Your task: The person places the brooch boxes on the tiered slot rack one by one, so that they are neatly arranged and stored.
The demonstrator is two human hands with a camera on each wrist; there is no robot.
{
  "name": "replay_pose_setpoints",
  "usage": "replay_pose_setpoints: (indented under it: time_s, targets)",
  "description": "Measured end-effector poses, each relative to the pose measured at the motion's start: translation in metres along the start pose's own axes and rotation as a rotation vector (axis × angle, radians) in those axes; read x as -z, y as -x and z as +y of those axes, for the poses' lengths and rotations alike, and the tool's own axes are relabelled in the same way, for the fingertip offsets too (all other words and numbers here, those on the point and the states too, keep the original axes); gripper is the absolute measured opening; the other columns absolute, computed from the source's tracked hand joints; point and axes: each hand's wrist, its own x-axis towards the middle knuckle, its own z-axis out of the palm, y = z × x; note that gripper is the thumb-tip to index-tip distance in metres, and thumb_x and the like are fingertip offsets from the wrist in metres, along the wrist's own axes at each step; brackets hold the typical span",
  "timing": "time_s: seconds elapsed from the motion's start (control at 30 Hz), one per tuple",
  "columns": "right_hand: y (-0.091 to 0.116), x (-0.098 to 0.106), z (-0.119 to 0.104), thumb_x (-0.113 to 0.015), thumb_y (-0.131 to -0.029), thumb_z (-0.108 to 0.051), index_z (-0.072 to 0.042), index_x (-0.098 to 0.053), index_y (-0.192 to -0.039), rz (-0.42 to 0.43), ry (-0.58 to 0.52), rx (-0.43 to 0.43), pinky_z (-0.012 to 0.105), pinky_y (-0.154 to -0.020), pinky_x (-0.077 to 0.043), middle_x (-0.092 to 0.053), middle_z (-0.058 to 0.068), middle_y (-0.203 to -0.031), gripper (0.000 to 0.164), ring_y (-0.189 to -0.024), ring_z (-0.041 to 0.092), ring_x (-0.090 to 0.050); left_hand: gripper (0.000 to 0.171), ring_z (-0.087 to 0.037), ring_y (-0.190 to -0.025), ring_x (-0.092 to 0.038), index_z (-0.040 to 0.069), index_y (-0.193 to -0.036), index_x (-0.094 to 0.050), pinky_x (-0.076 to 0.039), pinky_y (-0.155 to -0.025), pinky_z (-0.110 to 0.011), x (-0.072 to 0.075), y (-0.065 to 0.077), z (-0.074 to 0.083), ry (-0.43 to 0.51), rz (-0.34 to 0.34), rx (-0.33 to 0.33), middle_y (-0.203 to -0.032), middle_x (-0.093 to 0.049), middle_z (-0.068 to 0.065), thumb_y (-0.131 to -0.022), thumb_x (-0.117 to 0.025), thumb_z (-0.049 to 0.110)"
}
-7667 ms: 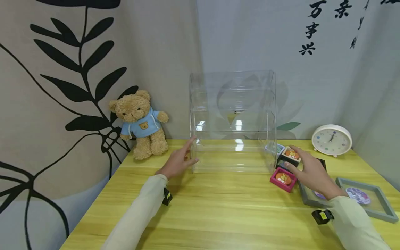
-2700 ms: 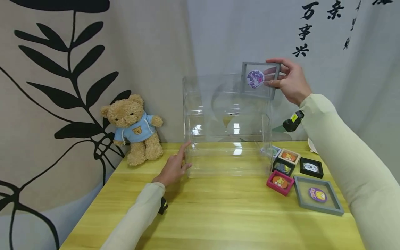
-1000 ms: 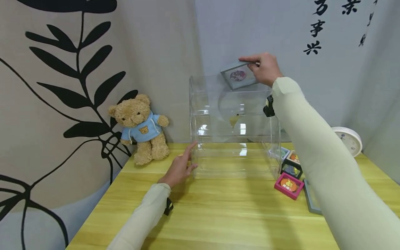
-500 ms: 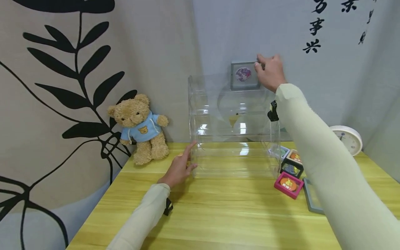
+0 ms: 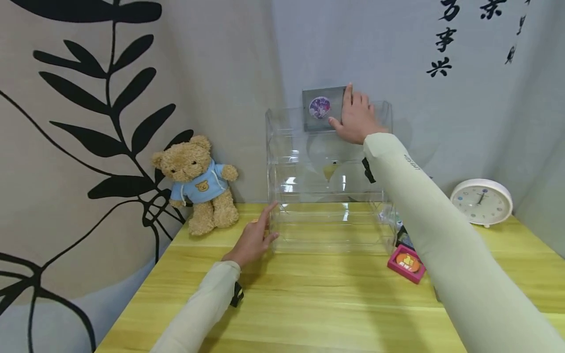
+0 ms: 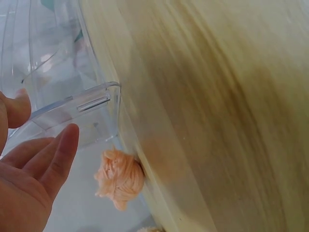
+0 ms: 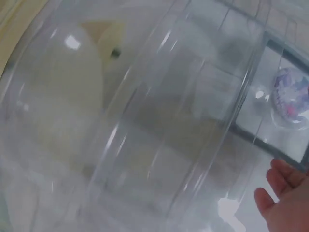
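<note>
A grey-bordered clear display frame [image 5: 310,120] with a round purple picture [image 5: 320,107] stands on the top tier of a clear stepped rack [image 5: 326,234]. My right hand [image 5: 356,116] is at the frame's right edge, fingers straight and thumb spread in front. In the right wrist view, the frame [image 7: 256,141] shows through the clear plastic beside the fingertips of the right hand [image 7: 285,198]. Low on the rack's left side rests my left hand [image 5: 251,240], its fingers extended. The left wrist view shows the left hand [image 6: 34,179] with thumb and fingers beside the rack's side panel [image 6: 91,102].
A pink frame [image 5: 407,264] lies right of the rack, near others partly hidden by my right sleeve [image 5: 441,230]. A white clock [image 5: 482,202] stands back right. A teddy bear [image 5: 198,181] leans at left. A peach yarn-like ball [image 6: 119,178] sits behind the rack.
The right hand lifted the grey frame from the table to the rack's top tier, then let go its grip. Within the last half second, frame and right hand moved left. The left hand stayed put.
</note>
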Motion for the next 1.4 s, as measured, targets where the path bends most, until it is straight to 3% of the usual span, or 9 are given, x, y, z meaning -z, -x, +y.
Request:
replay_pose_setpoints:
  time_s: [0.2,0.33,0.57,0.9,1.17,1.4]
  targets:
    - [0.000,-0.009,-0.013,-0.042,-0.103,-0.051,-0.001,0.017,-0.157,-0.027,-0.124,-0.040,0.065,-0.126,-0.007,0.003,0.026,-0.168,0.094,-0.155,0.045,-0.001,0.088,-0.030,-0.086,-0.068,0.031,-0.160,-0.018,-0.059,-0.084,-0.050,-0.002,0.000,0.001,-0.005,0.004,-0.025,-0.096,-0.071,-0.020,-0.093,-0.071,0.011]
    - [0.002,-0.015,-0.019,-0.041,-0.104,-0.051,-0.004,0.011,-0.160,-0.075,-0.122,-0.002,0.067,-0.125,-0.006,-0.004,0.024,-0.169,0.090,-0.154,0.046,-0.003,0.088,-0.029,-0.083,-0.068,0.032,-0.160,-0.018,-0.059,-0.084,-0.048,-0.002,-0.001,0.002,-0.001,0.005,-0.011,-0.097,-0.072,-0.020,-0.093,-0.071,0.012]
    - [0.005,-0.028,-0.034,-0.045,-0.103,-0.050,-0.013,0.007,-0.162,-0.126,-0.097,0.075,0.068,-0.124,-0.005,-0.013,0.018,-0.169,0.087,-0.154,0.045,-0.006,0.088,-0.033,-0.097,-0.070,0.032,-0.160,-0.017,-0.059,-0.089,-0.051,-0.001,-0.001,0.000,-0.011,0.006,-0.007,-0.101,-0.073,-0.022,-0.093,-0.072,0.014]
    - [0.013,-0.037,-0.050,-0.048,-0.103,-0.049,-0.021,0.002,-0.163,-0.104,-0.110,0.121,0.071,-0.122,-0.003,-0.014,0.013,-0.170,0.083,-0.155,0.042,-0.005,0.090,-0.026,-0.082,-0.067,0.032,-0.160,-0.017,-0.058,-0.089,-0.050,-0.001,0.000,0.001,-0.024,0.015,-0.004,-0.095,-0.071,-0.014,-0.092,-0.073,0.012]
    - [0.049,-0.026,-0.036,-0.055,-0.102,-0.041,-0.017,-0.010,-0.163,-0.021,-0.156,0.196,0.070,-0.123,-0.008,-0.021,0.018,-0.167,0.080,-0.153,0.044,-0.009,0.089,-0.025,-0.077,-0.066,0.030,-0.161,-0.018,-0.059,-0.083,-0.047,0.000,-0.001,0.002,-0.020,0.021,-0.012,-0.096,-0.070,-0.018,-0.093,-0.072,0.013]
    - [0.096,-0.016,0.002,-0.056,-0.102,-0.033,-0.010,-0.022,-0.161,0.022,-0.208,0.208,0.068,-0.120,-0.020,-0.031,0.024,-0.161,0.072,-0.148,0.046,-0.021,0.089,-0.031,-0.086,-0.069,0.032,-0.161,-0.016,-0.060,-0.087,-0.050,0.003,-0.001,0.001,-0.010,-0.006,-0.005,-0.101,-0.072,-0.021,-0.094,-0.071,0.013]
